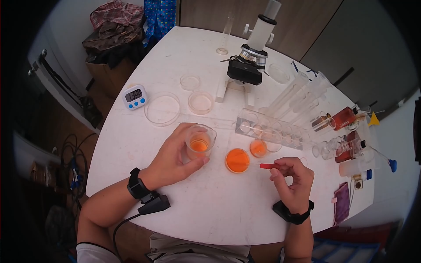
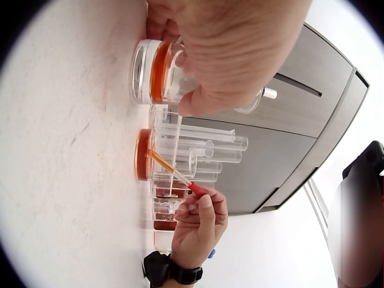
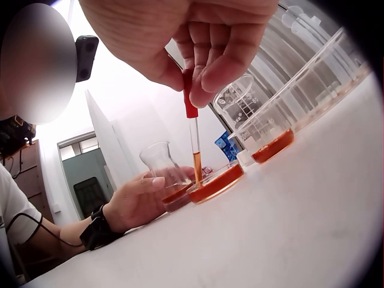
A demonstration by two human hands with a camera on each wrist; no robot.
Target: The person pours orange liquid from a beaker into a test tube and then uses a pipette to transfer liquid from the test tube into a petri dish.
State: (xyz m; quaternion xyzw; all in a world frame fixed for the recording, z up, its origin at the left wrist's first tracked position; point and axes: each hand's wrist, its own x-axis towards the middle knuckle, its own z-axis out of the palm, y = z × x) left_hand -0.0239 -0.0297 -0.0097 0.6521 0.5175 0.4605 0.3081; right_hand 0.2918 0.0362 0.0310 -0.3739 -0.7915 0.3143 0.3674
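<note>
My left hand (image 1: 169, 160) holds a glass beaker (image 1: 201, 147) with some orange liquid in its bottom, fingers and thumb around its side. My right hand (image 1: 293, 182) pinches the red rubber bulb of a glass dropper (image 3: 195, 135) between thumb and fingers. Orange liquid stands in the lower part of the dropper's tube, and its tip reaches down into a round petri dish (image 1: 237, 160) of orange liquid, as the wrist views show. Just behind the dish, a small graduated beaker (image 1: 258, 149) also has orange liquid in its bottom.
A clear test tube rack (image 1: 269, 131) stands behind the small beaker, with test tubes (image 1: 289, 98) beyond it. Several empty glass dishes (image 1: 162, 108) and a timer (image 1: 135, 97) lie at the left. A microscope (image 1: 247, 65) stands at the back; bottles (image 1: 344, 117) crowd the right side.
</note>
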